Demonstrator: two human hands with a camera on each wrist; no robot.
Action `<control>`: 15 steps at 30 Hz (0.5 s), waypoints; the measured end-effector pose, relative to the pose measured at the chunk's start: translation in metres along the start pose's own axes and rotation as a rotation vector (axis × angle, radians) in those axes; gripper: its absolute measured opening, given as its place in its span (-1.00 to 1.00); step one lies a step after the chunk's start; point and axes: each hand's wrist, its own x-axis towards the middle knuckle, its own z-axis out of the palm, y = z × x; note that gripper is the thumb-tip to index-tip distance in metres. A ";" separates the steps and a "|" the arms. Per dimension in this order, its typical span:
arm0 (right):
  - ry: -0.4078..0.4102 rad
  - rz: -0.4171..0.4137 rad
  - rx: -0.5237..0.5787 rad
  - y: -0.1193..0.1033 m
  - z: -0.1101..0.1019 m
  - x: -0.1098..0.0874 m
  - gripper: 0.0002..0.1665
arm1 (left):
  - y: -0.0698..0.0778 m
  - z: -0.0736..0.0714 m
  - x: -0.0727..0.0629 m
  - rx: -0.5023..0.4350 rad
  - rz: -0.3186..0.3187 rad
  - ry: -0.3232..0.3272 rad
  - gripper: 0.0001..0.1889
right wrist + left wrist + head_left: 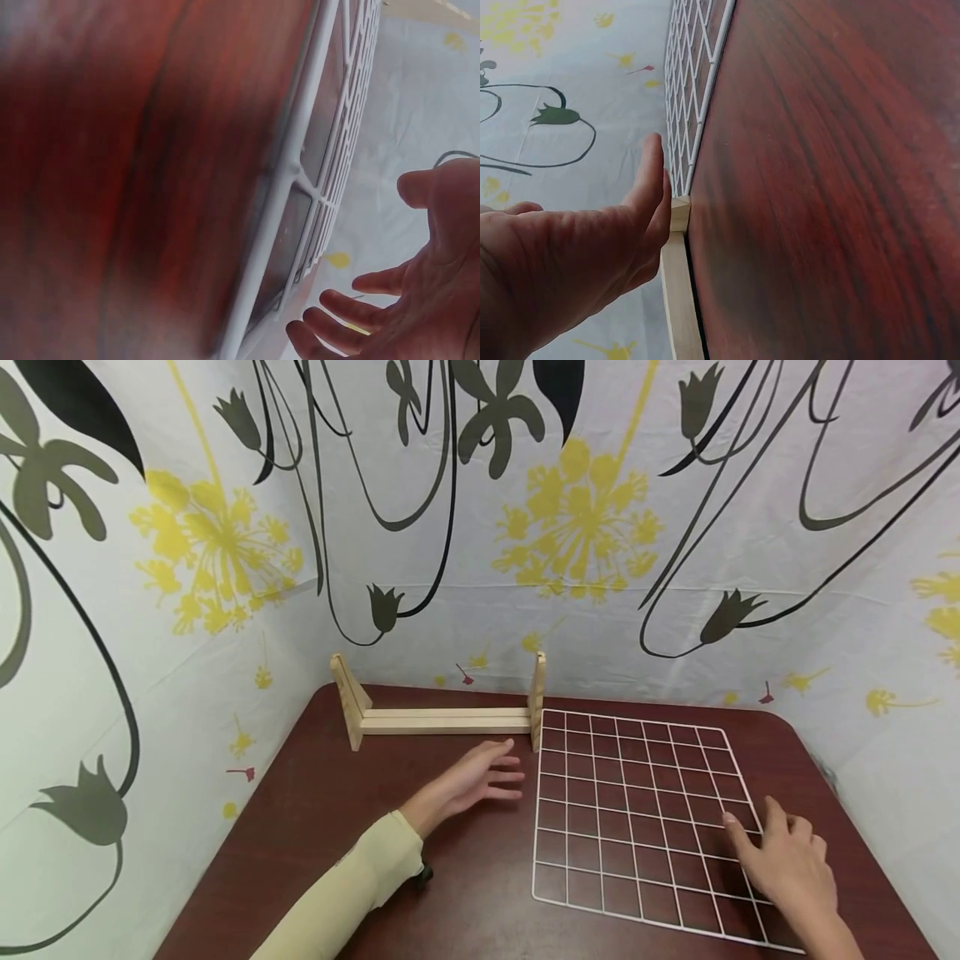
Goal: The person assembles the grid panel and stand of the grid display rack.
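Observation:
A white wire grid panel (pixel 645 827) lies flat on the right side of the dark red-brown table. My right hand (pixel 795 860) hovers at its right edge, thumb toward the wires and fingers loosely bent, holding nothing. In the right wrist view the fingers (pixel 349 334) appear apart from the grid's rim (pixel 281 187). My left hand (pixel 480 781) is over the middle of the table, fingers extended and nothing in its grasp. Just behind it stands a light wooden rack (pixel 446 724) with two upright end pieces joined by horizontal bars. The grid's far left corner sits beside the rack's right end piece (pixel 537 702).
A white cloth printed with yellow and grey flowers (pixel 450 552) hangs round the back and sides of the table (pixel 300 843). A small dark object (pixel 423 872) shows at the left sleeve's cuff.

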 end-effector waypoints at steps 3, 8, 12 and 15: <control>0.011 -0.006 0.008 0.003 -0.001 0.003 0.10 | 0.001 0.002 0.007 0.011 -0.027 0.001 -0.25; 0.022 0.020 0.032 0.004 -0.005 0.011 -0.07 | 0.003 0.006 0.020 -0.008 -0.046 0.019 -0.22; -0.032 0.076 0.028 0.006 -0.007 0.018 -0.04 | 0.002 0.009 0.029 -0.005 -0.075 0.040 -0.24; -0.064 0.088 0.009 0.008 -0.009 0.023 -0.01 | 0.000 0.011 0.035 0.009 -0.091 0.042 -0.25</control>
